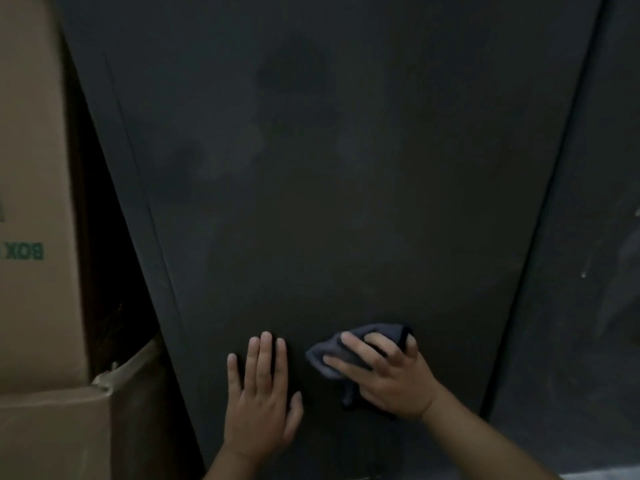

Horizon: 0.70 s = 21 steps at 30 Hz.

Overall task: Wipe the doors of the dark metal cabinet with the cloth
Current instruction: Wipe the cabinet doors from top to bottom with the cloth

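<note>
The dark metal cabinet door (329,168) fills most of the view, with faint pale smears in its upper half. A second door (571,271) begins past a vertical seam on the right. My right hand (388,375) presses a crumpled grey-blue cloth (367,337) against the lower part of the middle door, fingers spread over it. My left hand (261,393) lies flat on the same door just left of the cloth, fingers together and holding nothing.
Stacked brown cardboard boxes (34,237) stand at the left, close to the cabinet's edge, with a dark gap between them and the cabinet. A lower box (52,438) sits at the bottom left. A strip of pale floor (602,476) shows at the bottom right.
</note>
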Each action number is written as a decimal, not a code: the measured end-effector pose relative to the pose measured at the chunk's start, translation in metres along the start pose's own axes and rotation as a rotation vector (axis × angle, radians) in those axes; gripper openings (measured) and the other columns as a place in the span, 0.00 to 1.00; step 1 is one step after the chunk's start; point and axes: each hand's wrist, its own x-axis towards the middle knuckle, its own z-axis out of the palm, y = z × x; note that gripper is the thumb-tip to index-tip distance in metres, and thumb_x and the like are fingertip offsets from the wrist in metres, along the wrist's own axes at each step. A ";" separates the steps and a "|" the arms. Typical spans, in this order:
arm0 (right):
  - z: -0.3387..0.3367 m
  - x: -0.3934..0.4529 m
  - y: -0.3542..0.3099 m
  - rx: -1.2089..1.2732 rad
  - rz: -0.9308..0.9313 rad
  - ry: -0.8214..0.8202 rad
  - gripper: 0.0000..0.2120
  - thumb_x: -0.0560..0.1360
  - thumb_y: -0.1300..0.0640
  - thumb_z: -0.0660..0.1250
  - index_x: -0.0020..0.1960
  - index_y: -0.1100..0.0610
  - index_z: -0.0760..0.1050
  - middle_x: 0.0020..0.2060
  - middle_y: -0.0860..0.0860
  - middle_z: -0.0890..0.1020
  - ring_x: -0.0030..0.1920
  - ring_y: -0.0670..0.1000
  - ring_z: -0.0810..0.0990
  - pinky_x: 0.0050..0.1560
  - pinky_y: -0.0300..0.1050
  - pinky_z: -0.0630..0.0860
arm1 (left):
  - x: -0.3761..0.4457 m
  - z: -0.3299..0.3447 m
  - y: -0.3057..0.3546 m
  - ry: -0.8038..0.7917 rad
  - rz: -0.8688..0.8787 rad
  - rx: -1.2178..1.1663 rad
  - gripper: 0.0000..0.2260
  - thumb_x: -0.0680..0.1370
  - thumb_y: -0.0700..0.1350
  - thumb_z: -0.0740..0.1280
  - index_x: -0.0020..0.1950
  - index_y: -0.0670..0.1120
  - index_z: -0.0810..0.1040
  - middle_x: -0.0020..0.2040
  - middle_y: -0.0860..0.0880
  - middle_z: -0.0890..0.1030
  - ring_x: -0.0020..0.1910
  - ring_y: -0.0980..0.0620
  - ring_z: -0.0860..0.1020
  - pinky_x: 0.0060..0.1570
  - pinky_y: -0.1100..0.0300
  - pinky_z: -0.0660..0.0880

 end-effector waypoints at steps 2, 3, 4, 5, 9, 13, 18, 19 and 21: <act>-0.005 0.008 0.028 -0.017 0.049 0.045 0.28 0.66 0.50 0.61 0.66 0.41 0.66 0.64 0.46 0.67 0.57 0.50 0.68 0.57 0.52 0.58 | 0.013 -0.006 0.007 0.023 0.015 -0.003 0.41 0.68 0.54 0.57 0.76 0.41 0.44 0.77 0.41 0.42 0.76 0.44 0.43 0.69 0.42 0.48; -0.008 0.014 0.042 -0.036 0.097 0.079 0.26 0.68 0.51 0.59 0.66 0.41 0.66 0.63 0.47 0.67 0.56 0.51 0.68 0.58 0.52 0.58 | 0.019 -0.009 0.011 0.033 0.020 -0.006 0.41 0.68 0.54 0.57 0.76 0.41 0.45 0.77 0.41 0.42 0.76 0.44 0.44 0.69 0.42 0.48; -0.013 0.022 0.060 -0.059 0.139 0.115 0.23 0.70 0.52 0.57 0.65 0.41 0.67 0.62 0.47 0.68 0.56 0.52 0.68 0.56 0.52 0.59 | 0.028 -0.013 0.016 0.043 0.023 -0.007 0.41 0.68 0.54 0.57 0.76 0.41 0.45 0.77 0.41 0.42 0.76 0.44 0.44 0.69 0.42 0.48; -0.018 0.031 0.076 -0.082 0.175 0.145 0.21 0.73 0.52 0.55 0.65 0.41 0.67 0.61 0.49 0.68 0.56 0.53 0.68 0.54 0.51 0.61 | 0.036 -0.016 0.020 0.048 0.026 -0.009 0.41 0.68 0.54 0.57 0.76 0.42 0.45 0.77 0.42 0.42 0.76 0.44 0.44 0.69 0.42 0.48; -0.042 0.071 0.151 -0.159 0.348 0.219 0.21 0.74 0.52 0.55 0.67 0.46 0.67 0.63 0.53 0.66 0.58 0.56 0.67 0.53 0.52 0.62 | 0.077 -0.030 0.037 0.083 0.030 -0.014 0.40 0.69 0.54 0.57 0.76 0.42 0.44 0.77 0.42 0.40 0.75 0.44 0.42 0.68 0.41 0.48; -0.064 0.104 0.198 -0.089 0.612 0.263 0.23 0.73 0.55 0.57 0.68 0.52 0.72 0.65 0.57 0.65 0.60 0.59 0.65 0.54 0.62 0.67 | 0.119 -0.045 0.057 0.141 0.039 -0.035 0.39 0.71 0.54 0.57 0.76 0.41 0.44 0.77 0.42 0.40 0.75 0.43 0.42 0.69 0.41 0.48; -0.059 0.084 0.173 -0.071 0.507 0.229 0.22 0.75 0.54 0.58 0.69 0.50 0.68 0.67 0.61 0.70 0.65 0.61 0.66 0.54 0.61 0.70 | 0.159 -0.055 0.073 0.175 0.053 -0.024 0.40 0.70 0.55 0.56 0.76 0.41 0.42 0.76 0.42 0.39 0.75 0.44 0.41 0.69 0.41 0.48; -0.054 0.073 0.163 -0.050 0.423 0.192 0.22 0.75 0.51 0.59 0.69 0.49 0.67 0.69 0.60 0.68 0.66 0.61 0.65 0.55 0.60 0.70 | 0.164 -0.056 0.074 0.174 0.045 -0.016 0.40 0.70 0.55 0.56 0.76 0.41 0.42 0.76 0.42 0.38 0.75 0.44 0.41 0.69 0.42 0.48; -0.048 0.050 0.148 -0.032 0.250 0.103 0.24 0.74 0.46 0.60 0.69 0.48 0.66 0.70 0.58 0.64 0.68 0.60 0.64 0.56 0.59 0.69 | 0.169 -0.055 0.074 0.162 0.035 -0.004 0.40 0.70 0.55 0.56 0.76 0.41 0.43 0.76 0.42 0.38 0.75 0.44 0.41 0.69 0.42 0.47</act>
